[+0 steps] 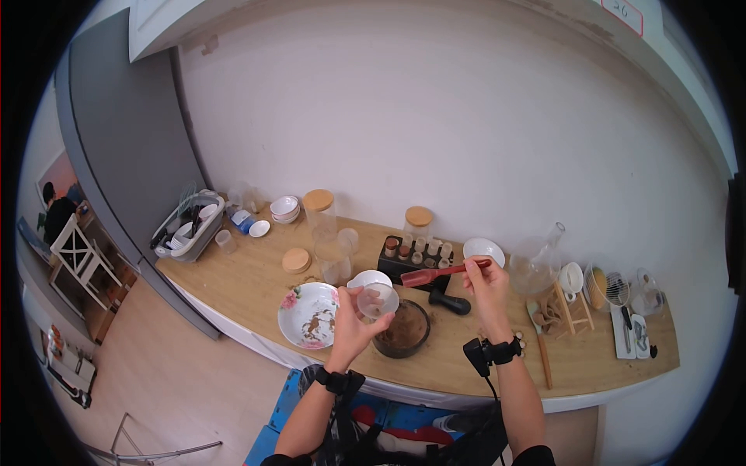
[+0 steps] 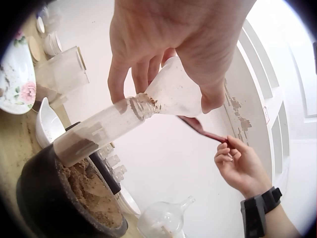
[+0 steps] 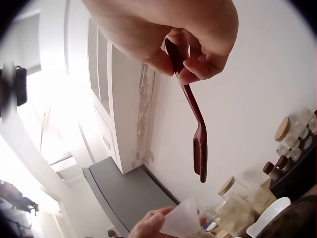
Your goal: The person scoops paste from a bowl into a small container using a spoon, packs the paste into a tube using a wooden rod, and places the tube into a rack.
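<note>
My left hand [image 1: 357, 330] grips a translucent funnel [image 2: 178, 91], its thumb by the wide rim and its fingers beside the neck of a clear glass tube [image 2: 106, 126]. The funnel's narrow end sits in the tube's mouth, with brown bits around the joint. Brown powder fills the tube's lower part. In the left wrist view the tube overlaps the dark mortar [image 2: 37, 193], which has brown powder inside. My right hand [image 1: 487, 291] pinches the handle of a dark red scoop [image 3: 199, 148]. The scoop's head is near the funnel in the head view.
A floral plate [image 1: 289, 312] with brown scraps stands left of the mortar, a white spouted bowl [image 2: 49, 126] behind it. Past them is a black rack [image 1: 392, 269] of small vials, near a black pestle [image 1: 451, 303]. Glass flask [image 1: 536, 272] and wooden spoon [image 1: 543, 353] lie rightward.
</note>
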`<state>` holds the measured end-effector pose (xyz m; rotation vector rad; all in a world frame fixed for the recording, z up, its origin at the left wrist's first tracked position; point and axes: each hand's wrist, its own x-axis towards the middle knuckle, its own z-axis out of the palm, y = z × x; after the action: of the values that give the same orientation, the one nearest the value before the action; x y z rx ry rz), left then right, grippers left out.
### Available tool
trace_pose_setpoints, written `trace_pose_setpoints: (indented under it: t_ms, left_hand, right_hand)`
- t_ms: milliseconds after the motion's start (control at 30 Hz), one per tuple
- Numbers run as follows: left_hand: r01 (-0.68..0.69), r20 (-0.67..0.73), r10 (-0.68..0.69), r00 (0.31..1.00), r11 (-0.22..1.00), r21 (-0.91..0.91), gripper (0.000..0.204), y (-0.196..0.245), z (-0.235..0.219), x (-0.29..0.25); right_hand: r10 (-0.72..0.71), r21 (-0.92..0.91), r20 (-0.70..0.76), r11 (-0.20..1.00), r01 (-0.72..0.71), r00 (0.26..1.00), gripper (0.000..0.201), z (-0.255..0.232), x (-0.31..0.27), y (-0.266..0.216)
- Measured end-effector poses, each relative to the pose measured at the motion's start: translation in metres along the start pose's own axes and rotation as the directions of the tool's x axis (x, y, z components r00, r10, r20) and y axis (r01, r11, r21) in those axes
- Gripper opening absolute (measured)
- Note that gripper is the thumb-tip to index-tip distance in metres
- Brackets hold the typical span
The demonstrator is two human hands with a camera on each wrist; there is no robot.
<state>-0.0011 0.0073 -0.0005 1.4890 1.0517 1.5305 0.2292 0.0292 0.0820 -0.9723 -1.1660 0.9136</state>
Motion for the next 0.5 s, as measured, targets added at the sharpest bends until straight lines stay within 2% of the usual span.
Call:
trace_pose_setpoints:
  t_ms: [100,133,167,233,267,367,400,467,500]
  left_hand:
    - [0.016,-0.004,-0.016,1.000,1.000,-0.008,0.066,0.004,0.002,0.000]
    - [0.021,-0.006,-0.021,1.000,1.000,-0.003,0.066,0.005,0.002,0.000]
    - [0.025,-0.009,-0.025,1.000,1.000,0.003,0.066,0.005,0.002,0.000]
    - [0.028,-0.006,-0.027,1.000,1.000,0.010,0.066,0.004,0.001,0.000]
    - [0.030,-0.004,-0.030,1.000,0.999,0.017,0.066,0.004,0.001,0.000]
    - [0.017,-0.006,-0.017,1.000,1.000,0.009,0.066,0.003,0.001,0.000]
    - [0.020,-0.005,-0.020,1.000,1.000,0.009,0.066,0.002,0.001,0.000]
    - [0.013,-0.008,-0.013,1.000,1.000,0.006,0.066,0.000,0.000,0.000]
    - [0.015,-0.007,-0.015,1.000,1.000,0.006,0.066,0.001,0.001,0.000]
  right_hand:
    - [-0.048,-0.246,0.020,0.968,0.051,0.999,0.013,-0.011,-0.001,0.038]
    - [-0.047,-0.247,0.018,0.968,0.050,0.999,0.013,-0.013,-0.004,0.050]
    - [-0.054,-0.346,0.042,0.936,0.065,0.998,0.013,-0.015,-0.006,0.061]
    - [-0.077,-0.485,0.098,0.867,0.115,0.992,0.012,-0.011,-0.014,0.059]
    - [-0.077,-0.483,0.098,0.868,0.115,0.992,0.012,-0.009,-0.017,0.059]
    - [-0.150,-0.584,0.242,0.766,0.267,0.959,0.011,-0.002,-0.025,0.052]
    - [-0.147,-0.584,0.242,0.767,0.265,0.959,0.011,-0.001,-0.025,0.053]
    - [-0.223,-0.583,0.336,0.713,0.389,0.915,0.010,0.001,-0.027,0.055]
    - [-0.222,-0.584,0.336,0.714,0.387,0.916,0.010,0.002,-0.027,0.056]
